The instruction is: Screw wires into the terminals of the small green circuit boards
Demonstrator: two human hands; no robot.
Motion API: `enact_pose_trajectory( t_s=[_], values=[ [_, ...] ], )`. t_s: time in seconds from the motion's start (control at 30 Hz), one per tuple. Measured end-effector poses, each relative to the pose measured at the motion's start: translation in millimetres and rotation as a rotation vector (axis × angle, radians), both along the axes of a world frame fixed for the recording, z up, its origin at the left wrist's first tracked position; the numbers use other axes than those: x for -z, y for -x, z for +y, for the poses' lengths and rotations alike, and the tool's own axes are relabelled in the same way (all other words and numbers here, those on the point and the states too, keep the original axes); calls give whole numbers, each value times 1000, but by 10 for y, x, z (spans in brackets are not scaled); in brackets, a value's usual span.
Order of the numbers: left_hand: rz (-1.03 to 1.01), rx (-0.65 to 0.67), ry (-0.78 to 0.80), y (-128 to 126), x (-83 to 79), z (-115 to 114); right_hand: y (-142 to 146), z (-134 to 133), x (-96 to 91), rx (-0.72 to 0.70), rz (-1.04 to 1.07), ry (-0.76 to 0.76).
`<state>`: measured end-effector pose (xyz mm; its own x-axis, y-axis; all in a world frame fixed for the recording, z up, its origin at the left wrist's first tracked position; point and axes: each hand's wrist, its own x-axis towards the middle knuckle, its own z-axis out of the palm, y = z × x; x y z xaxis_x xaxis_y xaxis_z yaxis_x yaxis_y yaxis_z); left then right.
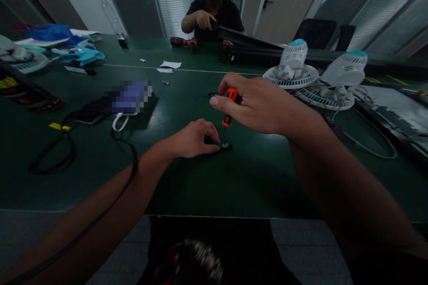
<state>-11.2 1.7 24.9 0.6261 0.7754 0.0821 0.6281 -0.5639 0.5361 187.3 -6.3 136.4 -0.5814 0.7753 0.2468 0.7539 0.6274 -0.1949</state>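
My right hand is closed around the orange and black handle of a screwdriver, which stands nearly upright with its thin shaft pointing down. The shaft's lower end meets a small green circuit board on the table. From the left, my left hand pinches the near end of that board between thumb and fingers. Behind my right hand's fingertips lies another small dark piece with a thin blue wire, partly covered by the hand.
Two white fan heads stand to the right beside a long dark panel. At left are a phone with a white loop and a black cable crossing my left forearm. Across the green table, a person sits near a red-black power drill.
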Motion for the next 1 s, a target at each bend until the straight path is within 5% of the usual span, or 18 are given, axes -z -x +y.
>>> enact_pose_trajectory(
  t_s=[1.0],
  values=[
    [24,17,-1,-9,-39,-12,38,27,29,23,13,-24]
  ],
)
